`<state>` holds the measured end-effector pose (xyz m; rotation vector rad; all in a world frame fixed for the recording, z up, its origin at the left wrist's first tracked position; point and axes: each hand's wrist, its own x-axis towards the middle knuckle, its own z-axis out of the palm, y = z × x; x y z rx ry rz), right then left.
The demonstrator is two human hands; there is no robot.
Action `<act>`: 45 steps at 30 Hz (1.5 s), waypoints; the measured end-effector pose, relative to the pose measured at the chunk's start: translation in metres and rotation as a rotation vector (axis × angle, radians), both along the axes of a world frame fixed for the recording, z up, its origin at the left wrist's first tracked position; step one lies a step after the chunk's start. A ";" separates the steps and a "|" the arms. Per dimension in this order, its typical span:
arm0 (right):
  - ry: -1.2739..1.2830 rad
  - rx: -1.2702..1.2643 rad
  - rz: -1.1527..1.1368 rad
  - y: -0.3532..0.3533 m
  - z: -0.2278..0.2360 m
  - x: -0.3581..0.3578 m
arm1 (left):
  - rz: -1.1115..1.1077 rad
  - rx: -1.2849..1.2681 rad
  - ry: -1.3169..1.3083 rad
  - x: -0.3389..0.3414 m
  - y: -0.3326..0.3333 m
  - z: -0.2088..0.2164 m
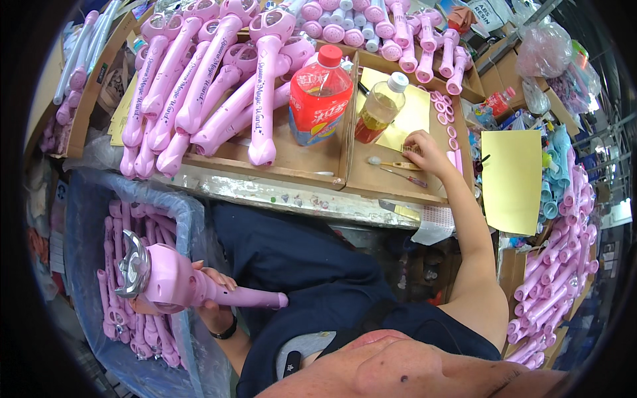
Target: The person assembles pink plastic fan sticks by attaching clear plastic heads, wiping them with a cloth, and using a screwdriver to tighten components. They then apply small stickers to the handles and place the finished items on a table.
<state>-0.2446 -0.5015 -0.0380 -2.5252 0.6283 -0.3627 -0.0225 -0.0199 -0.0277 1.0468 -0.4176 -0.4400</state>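
My left hand is wrapped round the grip of a pink toy wand, which lies roughly level in front of my body. Its wide head has a silver crescent-like piece at the left end. On the cardboard tray, my right hand has its fingers curled down over a small brownish thing, mostly hidden by them. A small brush with a white head and yellowish handle lies just left of those fingers. Below it rests a thin screwdriver-like tool.
Pink wands are piled at the back left. A red-capped bottle and a white-capped bottle stand on the tray. A blue lined bin at left holds more wands. Yellow card and stacked wand parts are at right.
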 end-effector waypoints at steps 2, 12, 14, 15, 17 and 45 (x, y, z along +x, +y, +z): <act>0.052 -0.198 0.067 0.002 0.002 -0.001 | -0.009 -0.003 0.002 0.000 -0.001 0.000; 0.136 -0.196 0.038 -0.003 0.004 -0.006 | -0.021 -0.013 0.022 0.002 -0.004 -0.004; 0.154 -0.255 0.046 -0.002 0.000 -0.009 | -0.028 -0.022 0.027 0.002 -0.005 -0.005; 0.167 -0.284 0.055 -0.002 -0.002 -0.011 | -0.032 -0.027 0.027 0.002 -0.005 -0.005; 0.047 -0.207 0.065 -0.004 -0.004 -0.011 | -0.041 -0.028 0.027 0.002 -0.006 -0.005; 0.087 0.000 0.022 -0.011 0.003 -0.015 | -0.038 -0.002 0.050 0.005 -0.011 -0.007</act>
